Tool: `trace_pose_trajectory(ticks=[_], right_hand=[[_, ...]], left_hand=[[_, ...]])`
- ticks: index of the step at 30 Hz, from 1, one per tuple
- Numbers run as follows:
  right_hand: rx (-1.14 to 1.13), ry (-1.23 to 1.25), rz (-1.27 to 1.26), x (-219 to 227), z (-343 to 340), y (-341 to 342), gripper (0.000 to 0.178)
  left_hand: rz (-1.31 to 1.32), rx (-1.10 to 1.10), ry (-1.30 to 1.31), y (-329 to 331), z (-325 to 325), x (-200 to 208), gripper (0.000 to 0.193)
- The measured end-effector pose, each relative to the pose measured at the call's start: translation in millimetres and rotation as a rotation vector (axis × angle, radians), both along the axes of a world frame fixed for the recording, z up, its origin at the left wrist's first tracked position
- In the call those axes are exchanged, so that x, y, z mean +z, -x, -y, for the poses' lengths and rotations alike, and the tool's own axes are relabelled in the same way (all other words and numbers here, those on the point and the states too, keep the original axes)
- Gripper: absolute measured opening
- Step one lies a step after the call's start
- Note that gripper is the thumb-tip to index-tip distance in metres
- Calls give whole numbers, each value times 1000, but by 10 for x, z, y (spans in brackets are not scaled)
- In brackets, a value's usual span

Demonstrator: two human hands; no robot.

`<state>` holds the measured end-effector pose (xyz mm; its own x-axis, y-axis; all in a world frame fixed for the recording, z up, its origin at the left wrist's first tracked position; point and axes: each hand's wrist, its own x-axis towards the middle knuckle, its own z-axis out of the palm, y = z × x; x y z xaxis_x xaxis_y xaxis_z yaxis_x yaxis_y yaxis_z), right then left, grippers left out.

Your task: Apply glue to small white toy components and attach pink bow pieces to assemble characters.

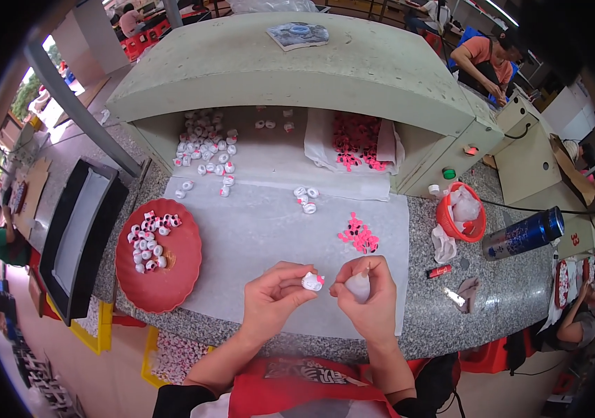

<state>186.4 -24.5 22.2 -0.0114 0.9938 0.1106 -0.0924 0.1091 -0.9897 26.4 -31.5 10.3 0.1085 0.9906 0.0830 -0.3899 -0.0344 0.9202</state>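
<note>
Between the thumb and fingers of my left hand (269,299) is a small white figurine head (312,281) with a pink bow on its side. My right hand (370,303) wraps round a small translucent white squeeze bottle (358,285), its narrow tip pointing up. The bottle and the head are a short gap apart. Both hands are over the white paper sheet (255,230) on the bench. Just beyond my right hand lies a loose pile of small pink pieces (359,235). Farther off, a few white heads (306,198) sit grouped on the paper.
A grey-green metal hood (276,76) spans the back, sheltering many white heads (207,139) and pink pieces (360,136). At left stand a red plate (186,279) of heads and a black tray (81,237). A red basket (444,216) and blue bottle (524,233) stand at right.
</note>
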Motion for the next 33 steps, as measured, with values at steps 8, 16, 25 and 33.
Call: trace_pose_trajectory(ticks=[8,16,25,33], right_hand=[[63,-30,114,110,-47,31,27],[47,-68,339,218,-53,6,20],[79,-53,390,282,-66,-21,14],[113,-95,485,364,-37,-10,10]], left_hand=[[-159,18,-71,-36,26,38,34],[-210,2,-49,-24,25,65,32],[-231,-6,-70,-5,50,45,32],[-191,9,-109,-15,68,20,32]])
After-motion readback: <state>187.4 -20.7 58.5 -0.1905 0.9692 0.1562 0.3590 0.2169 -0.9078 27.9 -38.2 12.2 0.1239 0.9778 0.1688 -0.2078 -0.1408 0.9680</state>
